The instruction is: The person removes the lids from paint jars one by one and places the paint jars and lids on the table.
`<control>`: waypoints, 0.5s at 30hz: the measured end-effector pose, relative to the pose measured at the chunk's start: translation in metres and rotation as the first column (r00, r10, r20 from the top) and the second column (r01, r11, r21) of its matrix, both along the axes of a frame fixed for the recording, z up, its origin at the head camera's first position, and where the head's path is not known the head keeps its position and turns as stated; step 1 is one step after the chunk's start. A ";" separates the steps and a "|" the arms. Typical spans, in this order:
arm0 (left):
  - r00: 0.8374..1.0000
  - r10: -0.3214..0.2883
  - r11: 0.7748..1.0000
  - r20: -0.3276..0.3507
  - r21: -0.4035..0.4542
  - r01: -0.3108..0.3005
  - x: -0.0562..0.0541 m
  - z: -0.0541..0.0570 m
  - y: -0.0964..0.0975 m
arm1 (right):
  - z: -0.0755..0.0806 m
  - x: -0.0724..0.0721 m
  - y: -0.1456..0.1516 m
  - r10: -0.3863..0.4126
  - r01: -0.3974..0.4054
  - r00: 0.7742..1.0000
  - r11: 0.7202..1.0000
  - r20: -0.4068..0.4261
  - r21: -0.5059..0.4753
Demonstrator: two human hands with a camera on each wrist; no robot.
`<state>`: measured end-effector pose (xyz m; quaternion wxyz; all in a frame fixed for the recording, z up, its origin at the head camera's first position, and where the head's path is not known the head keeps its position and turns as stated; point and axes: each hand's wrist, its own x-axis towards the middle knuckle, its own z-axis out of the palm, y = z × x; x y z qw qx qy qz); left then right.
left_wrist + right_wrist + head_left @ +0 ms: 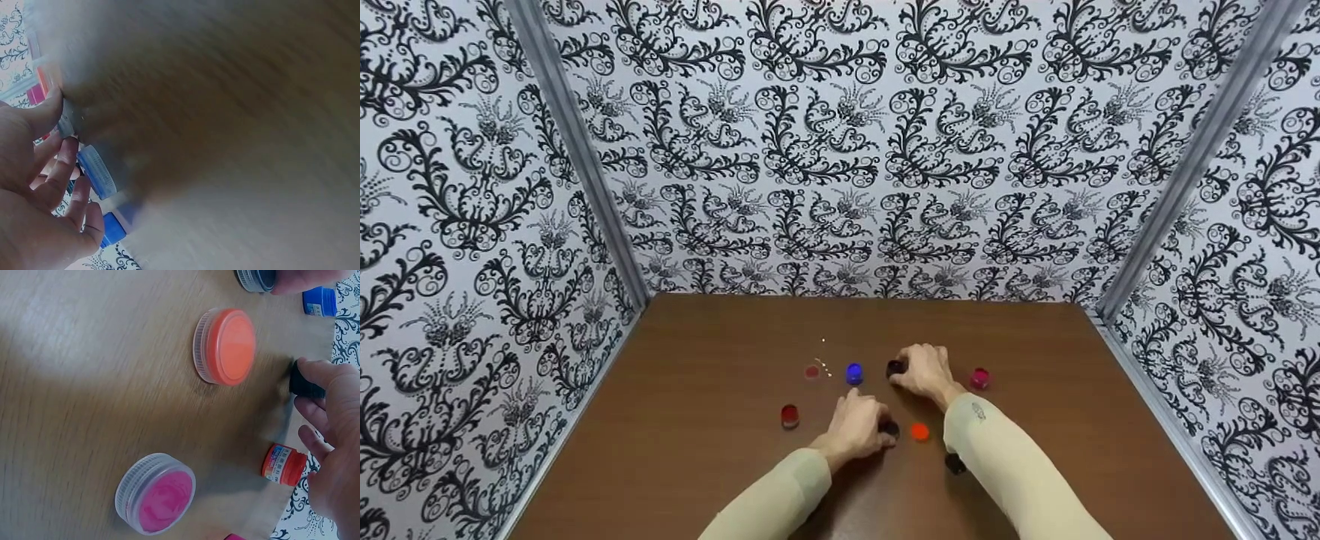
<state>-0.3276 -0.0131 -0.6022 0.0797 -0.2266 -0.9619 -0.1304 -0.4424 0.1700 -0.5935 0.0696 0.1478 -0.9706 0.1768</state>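
My left hand pinches a small dark-looking jar near the middle of the wooden table. In the left wrist view, thumb and fingertips close on its clear ribbed side. Farther back, my right hand grips a black jar between thumb and fingers, down at the tabletop. An orange-lidded jar stands between the two hands, just right of the left one. Beyond the left hand's fingers is a blue jar.
A red jar stands to the left, with a small reddish disc behind it. Right of the right hand is a pinkish-red jar. A dark jar is partly hidden by the right forearm. Patterned walls border the table.
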 end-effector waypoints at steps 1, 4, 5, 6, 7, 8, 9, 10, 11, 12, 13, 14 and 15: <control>1.000 0.005 1.000 0.007 -0.007 -0.005 -0.001 0.000 0.001 | 0.001 0.000 0.000 -0.002 0.002 1.000 1.000 0.004 0.000; 0.999 0.014 1.000 0.029 -0.015 -0.014 -0.001 0.002 0.002 | 0.002 0.002 0.001 -0.012 0.012 1.000 1.000 0.009 0.007; 0.999 0.015 1.000 0.034 -0.020 -0.014 -0.001 0.003 0.003 | 0.002 0.003 0.001 -0.016 0.016 1.000 1.000 0.010 0.010; 0.999 0.017 1.000 0.037 -0.027 -0.016 -0.001 0.003 0.003 | 0.002 0.003 0.001 -0.017 0.017 1.000 1.000 0.010 0.013; 0.999 0.020 0.999 0.038 -0.035 -0.018 -0.001 0.004 0.003 | 0.002 0.003 0.001 -0.019 0.018 1.000 1.000 0.011 0.015; 0.999 0.022 0.999 0.037 -0.043 -0.020 -0.001 0.004 0.003 | 0.002 0.003 0.000 -0.018 0.018 1.000 1.000 0.015 0.013; 0.999 0.024 0.998 0.037 -0.052 -0.022 -0.002 0.005 0.002 | 0.002 0.004 -0.001 -0.016 0.016 1.000 1.000 0.014 0.011; 0.999 0.027 0.998 0.037 -0.057 -0.025 -0.003 0.005 0.002 | 0.003 0.004 -0.002 -0.013 0.013 1.000 1.000 0.013 0.005; 0.999 0.029 0.998 0.036 -0.062 -0.027 -0.003 0.005 0.001 | 0.003 0.004 -0.003 -0.011 0.011 1.000 1.000 0.008 -0.003; 0.999 0.032 0.998 0.035 -0.063 -0.030 -0.004 0.006 0.001 | 0.004 0.003 -0.005 -0.009 0.009 1.000 1.000 0.000 -0.012; 0.999 0.036 0.997 0.039 -0.065 -0.033 -0.005 0.006 0.000 | 0.005 0.003 -0.006 -0.005 0.004 1.000 1.000 -0.007 -0.022; 0.998 0.038 0.997 0.045 -0.062 -0.035 -0.005 0.007 -0.001 | 0.007 0.003 -0.008 0.001 -0.002 1.000 0.999 -0.016 -0.033; 0.998 0.037 0.998 0.051 -0.055 -0.034 -0.006 0.007 -0.003 | 0.009 0.003 -0.010 0.006 -0.007 1.000 0.999 -0.029 -0.042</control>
